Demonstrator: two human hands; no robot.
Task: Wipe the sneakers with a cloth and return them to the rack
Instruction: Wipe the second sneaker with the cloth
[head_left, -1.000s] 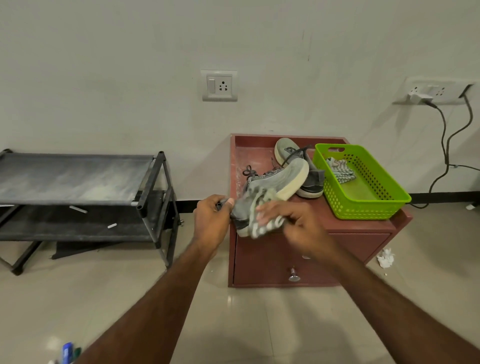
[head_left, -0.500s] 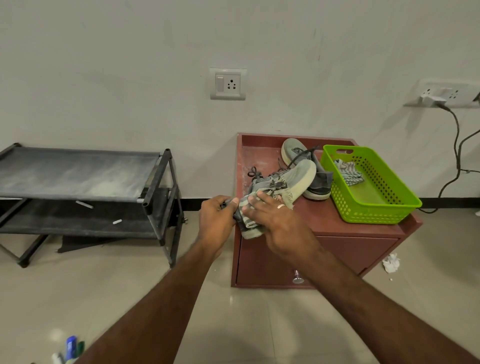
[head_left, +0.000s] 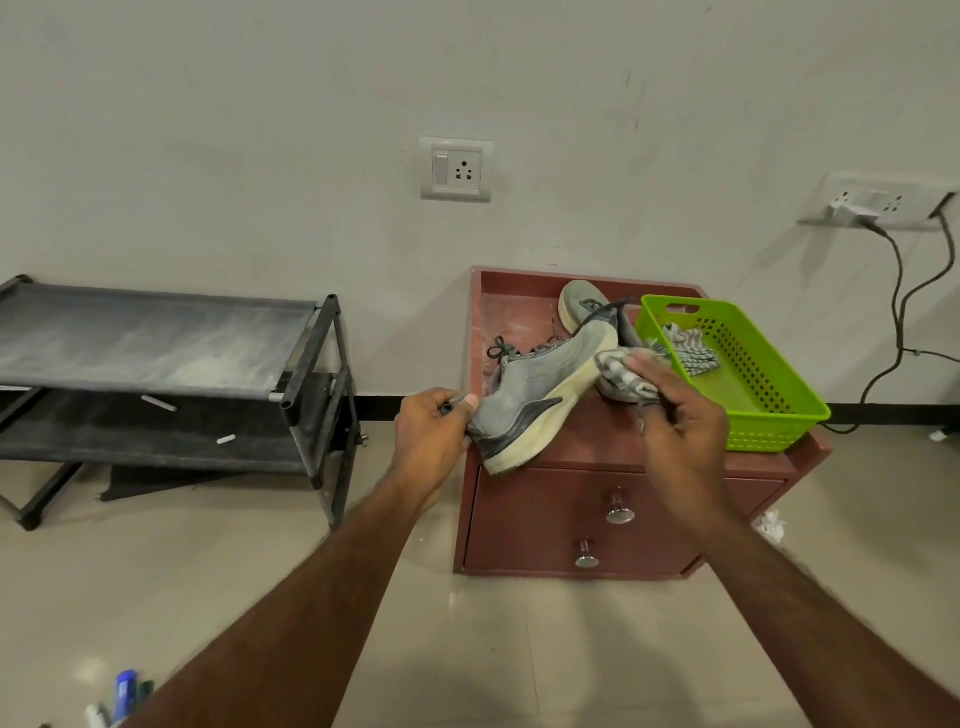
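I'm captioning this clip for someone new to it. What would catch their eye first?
A dusty grey sneaker held over the red cabinet, left hand gripping its heel, right hand holding a striped cloth at the toe. Then the bright green basket on the cabinet's right side.

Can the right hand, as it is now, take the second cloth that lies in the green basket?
Probably not yet: the right hand already grips a cloth. The way looks free, though; the second cloth lies uncovered in the open green basket just beyond it.
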